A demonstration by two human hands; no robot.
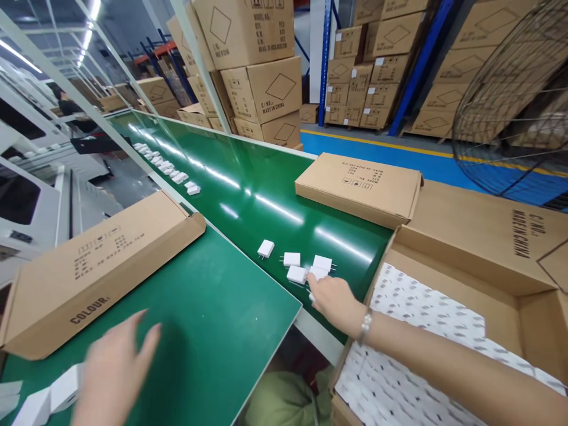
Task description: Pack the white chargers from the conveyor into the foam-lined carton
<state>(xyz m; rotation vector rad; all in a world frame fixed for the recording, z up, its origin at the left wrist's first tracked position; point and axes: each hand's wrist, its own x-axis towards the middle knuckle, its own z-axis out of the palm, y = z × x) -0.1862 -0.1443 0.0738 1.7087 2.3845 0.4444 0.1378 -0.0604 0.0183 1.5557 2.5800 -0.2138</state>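
While the right hand (335,300) reaches over the green belt (248,183), its fingers touch the near white chargers (306,269); whether they grip one is hidden. Near left, the blurred left hand (116,370) hovers with fingers spread beside white pieces (48,397) and a flat carton (95,266).

right hand (336,300) reaches forward, fingers curled; left hand (116,368) hovers low, blurred.

Right hand (335,300) seemingly on white chargers (306,269)
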